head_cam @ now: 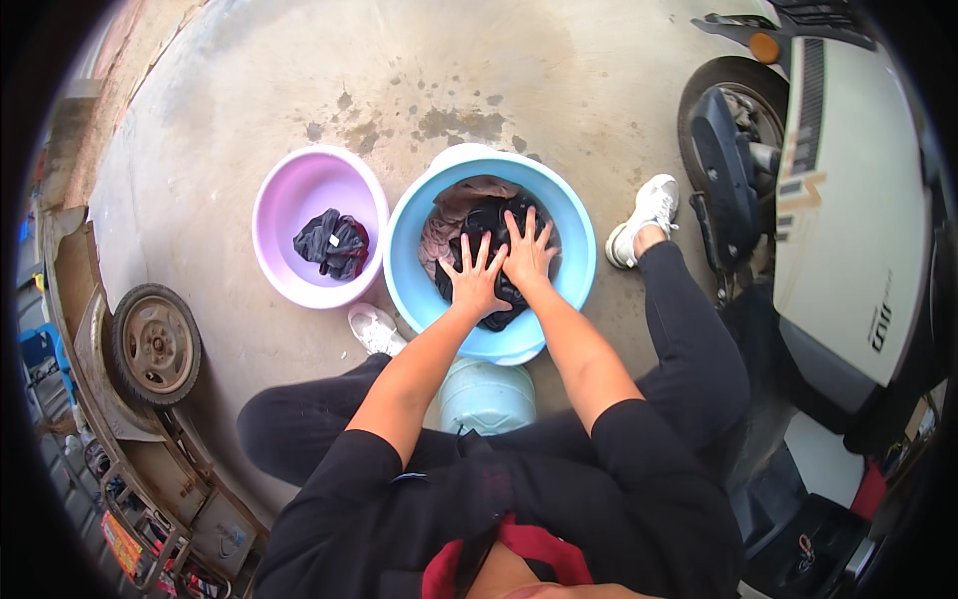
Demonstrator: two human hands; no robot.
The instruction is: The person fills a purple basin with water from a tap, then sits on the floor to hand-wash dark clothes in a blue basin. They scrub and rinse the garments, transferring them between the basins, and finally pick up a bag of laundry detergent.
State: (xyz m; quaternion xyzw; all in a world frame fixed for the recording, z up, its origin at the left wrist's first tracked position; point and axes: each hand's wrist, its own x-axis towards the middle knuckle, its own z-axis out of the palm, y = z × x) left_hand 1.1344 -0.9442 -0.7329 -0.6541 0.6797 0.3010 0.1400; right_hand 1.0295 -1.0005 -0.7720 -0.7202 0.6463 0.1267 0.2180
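Observation:
A light-blue plastic basin (576, 224) stands on the floor between my feet. Inside it lie a wet black garment (486, 219) and a pinkish-brown cloth (441, 238). My left hand (476, 284) presses flat on the black cloth, its fingers spread. Beside it my right hand (528, 254) also rests on the cloth with fingers apart, the two hands almost touching. Neither hand grips anything. A purple plastic basin (281, 217) sits close on the left, with a dark garment (333, 243) bunched in it.
A pale blue-green plastic drum (486, 397) is between my legs. On the right stands a white scooter (846, 217). At left is a rusty cart (179, 479) with a wheel (157, 344). Wet patches (460, 123) mark the concrete floor (464, 52) beyond the basins.

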